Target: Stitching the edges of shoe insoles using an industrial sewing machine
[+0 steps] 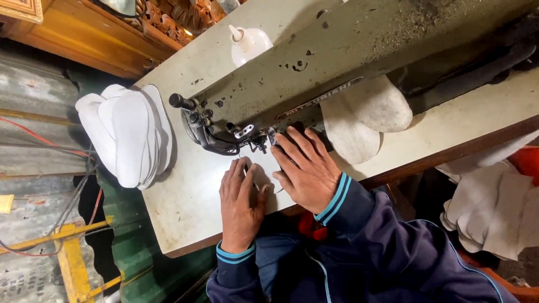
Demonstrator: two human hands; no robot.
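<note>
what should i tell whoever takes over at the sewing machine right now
Left hand: flat on the white piece by the needle, holding nothing.
Right hand: fingers spread, pressing the piece beside the presser foot.
Sewing machine across the table.
Stack of white insoles at the table's end; two more pieces behind the machine; squeeze bottle beyond.
Seam progress hidden by hands.

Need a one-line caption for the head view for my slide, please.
Both hands, left hand and right hand, press a white piece flat by the sewing machine needle; white insoles stacked at the table's end.
</note>
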